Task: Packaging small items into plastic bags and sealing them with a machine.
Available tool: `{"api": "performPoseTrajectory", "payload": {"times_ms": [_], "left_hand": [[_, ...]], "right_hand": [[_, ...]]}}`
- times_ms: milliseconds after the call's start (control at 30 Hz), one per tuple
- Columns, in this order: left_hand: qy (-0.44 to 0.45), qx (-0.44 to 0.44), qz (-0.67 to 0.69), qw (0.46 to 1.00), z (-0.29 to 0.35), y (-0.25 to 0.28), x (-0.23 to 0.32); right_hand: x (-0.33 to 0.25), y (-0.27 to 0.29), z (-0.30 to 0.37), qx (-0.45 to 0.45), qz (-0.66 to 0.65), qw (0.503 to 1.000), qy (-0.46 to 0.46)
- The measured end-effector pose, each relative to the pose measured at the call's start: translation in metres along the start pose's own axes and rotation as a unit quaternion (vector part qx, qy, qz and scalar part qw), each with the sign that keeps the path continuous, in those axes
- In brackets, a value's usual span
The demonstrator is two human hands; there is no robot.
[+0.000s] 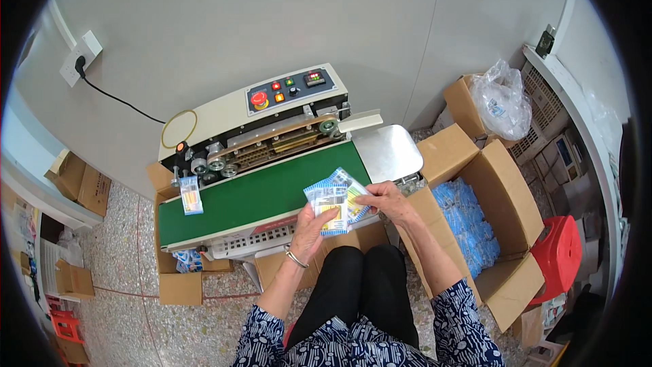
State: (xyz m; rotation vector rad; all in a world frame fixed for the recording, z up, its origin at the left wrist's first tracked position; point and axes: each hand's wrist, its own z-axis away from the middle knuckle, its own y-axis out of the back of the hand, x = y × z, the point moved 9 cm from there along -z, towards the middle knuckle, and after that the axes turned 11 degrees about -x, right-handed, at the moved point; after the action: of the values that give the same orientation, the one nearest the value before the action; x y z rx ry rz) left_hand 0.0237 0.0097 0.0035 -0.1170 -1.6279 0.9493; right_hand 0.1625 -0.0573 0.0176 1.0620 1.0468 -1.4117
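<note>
The machine [272, 109] is fronted by a green belt [265, 197]; at right, an open box [513, 180] is filled with blue packs [467, 224]. Now the left hand [310, 232] is clamped on the front packet [332, 197], the right hand [388, 202] on the rear packet [352, 187], overlapped by the belt's near edge.

1. The room is bright, and the light is soft and white.
2. The metal plate [388, 151] and clear bag [501, 100] shine.
3. Little lamps [279, 97] glow red and orange.
4. Shadows are weak.
5. Most things look clear, but tiny print on the packs [332, 198] is fuzzy.
6. Black fills the corners, and the shelf [576, 96] bends near the rim.
</note>
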Motion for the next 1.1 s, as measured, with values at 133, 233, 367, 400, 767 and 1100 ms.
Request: {"api": "performPoseTrajectory", "payload": {"times_ms": [133, 233, 367, 400, 767, 1100], "left_hand": [[-0.014, 0.045, 0.013, 0.999, 0.007, 0.012, 0.011], [-0.025, 0.059, 0.016, 0.998, 0.012, 0.021, 0.007], [-0.014, 0.068, 0.025, 0.997, 0.019, 0.016, 0.001], [-0.012, 0.077, 0.031, 0.996, 0.022, 0.017, -0.001], [0.008, 0.065, 0.035, 0.997, 0.022, 0.024, -0.014], [-0.003, 0.101, 0.112, 0.988, -0.003, 0.04, -0.004]], "right_hand": [[0.008, 0.044, -0.003, 0.111, -0.106, 0.988, -0.011], [0.013, 0.076, -0.025, 0.17, -0.173, 0.97, 0.019], [0.017, 0.095, -0.058, 0.188, -0.212, 0.959, 0.019], [0.016, 0.096, -0.066, 0.187, -0.212, 0.959, 0.02], [0.009, 0.041, -0.129, 0.095, -0.109, 0.989, -0.014], [-0.049, 0.016, -0.056, 0.165, 0.199, 0.962, 0.091]]}}
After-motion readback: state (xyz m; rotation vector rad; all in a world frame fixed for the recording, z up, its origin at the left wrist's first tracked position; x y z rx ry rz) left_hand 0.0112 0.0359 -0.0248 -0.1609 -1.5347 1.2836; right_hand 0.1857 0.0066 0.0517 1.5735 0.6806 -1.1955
